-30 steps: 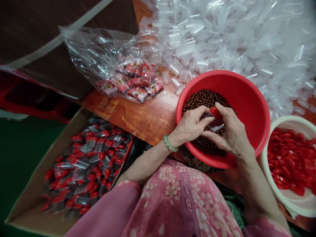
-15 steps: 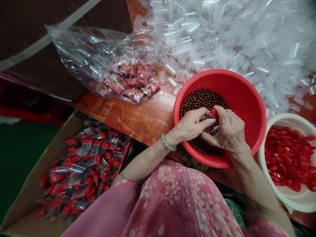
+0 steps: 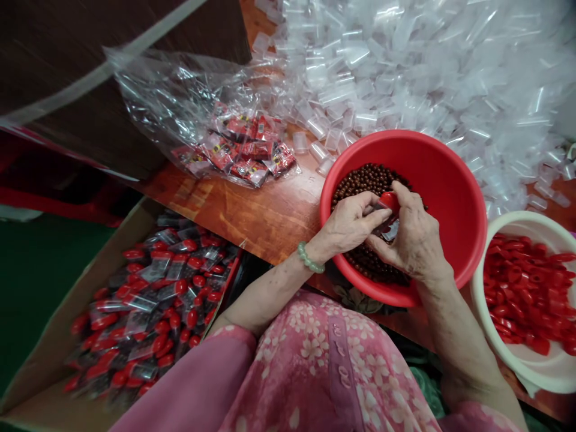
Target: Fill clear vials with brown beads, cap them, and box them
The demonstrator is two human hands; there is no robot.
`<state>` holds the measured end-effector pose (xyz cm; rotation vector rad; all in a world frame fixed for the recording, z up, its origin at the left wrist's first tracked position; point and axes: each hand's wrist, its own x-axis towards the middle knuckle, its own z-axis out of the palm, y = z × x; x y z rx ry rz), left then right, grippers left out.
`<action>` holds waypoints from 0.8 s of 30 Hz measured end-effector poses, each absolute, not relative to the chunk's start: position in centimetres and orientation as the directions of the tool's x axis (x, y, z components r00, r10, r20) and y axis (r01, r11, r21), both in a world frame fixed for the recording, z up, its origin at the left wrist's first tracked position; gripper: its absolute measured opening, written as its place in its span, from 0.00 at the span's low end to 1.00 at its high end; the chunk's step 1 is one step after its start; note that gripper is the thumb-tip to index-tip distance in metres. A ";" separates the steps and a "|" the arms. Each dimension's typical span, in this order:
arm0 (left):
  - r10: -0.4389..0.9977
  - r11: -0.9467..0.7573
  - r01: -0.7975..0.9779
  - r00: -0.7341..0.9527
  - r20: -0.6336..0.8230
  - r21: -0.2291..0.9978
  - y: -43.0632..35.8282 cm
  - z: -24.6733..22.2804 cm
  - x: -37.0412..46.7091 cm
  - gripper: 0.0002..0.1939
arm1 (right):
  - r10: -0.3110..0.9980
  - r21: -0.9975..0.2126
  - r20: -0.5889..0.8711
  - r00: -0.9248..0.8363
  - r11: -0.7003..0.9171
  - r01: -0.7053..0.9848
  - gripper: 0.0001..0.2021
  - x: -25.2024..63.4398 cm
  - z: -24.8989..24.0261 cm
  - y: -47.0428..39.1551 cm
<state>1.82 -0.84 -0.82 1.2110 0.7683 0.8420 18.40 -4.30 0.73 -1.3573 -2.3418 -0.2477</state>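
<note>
Over the red basin (image 3: 463, 198), both hands meet at a small clear container with a red cap (image 3: 389, 200). My left hand (image 3: 351, 223) pinches its clear end between thumb and fingers. At the capped end are the fingers of my right hand (image 3: 414, 234), curled round it; a small silvery-clear piece shows beside that thumb. Brown beads (image 3: 366, 179) lie in the basin beneath, partly covered by my hands. What the container holds is hard to make out.
Clear plastic cups (image 3: 342, 90) are heaped at the back. A clear bag (image 3: 252, 153) of red packets lies left of the basin. Red caps (image 3: 524, 294) fill part of a white basin (image 3: 488, 240) on the right. Below left, a cardboard box (image 3: 58, 324) holds many red-capped containers (image 3: 139, 318).
My right fingers have shifted slightly around the red cap, and more of the silvery-clear piece shows by the thumb. The whole view has shifted a little. Both hands stay on the container.
</note>
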 end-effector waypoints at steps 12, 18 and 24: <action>0.785 -0.401 -0.210 0.423 0.453 0.892 -1.7 -1.4 1.4 0.52 | 0.772 -0.310 0.485 -0.411 0.591 0.745 0.33 18.4 0.7 -5.0; 0.641 -0.718 -0.131 0.257 0.723 0.683 -2.5 -2.0 1.8 0.47 | 0.699 -0.336 0.599 -0.390 0.662 0.670 0.36 17.7 0.6 -5.5; 0.599 -0.784 -0.042 0.211 0.773 0.619 -2.5 -2.2 2.1 0.42 | 0.669 -0.277 0.624 -0.403 0.672 0.687 0.32 17.3 1.0 -5.8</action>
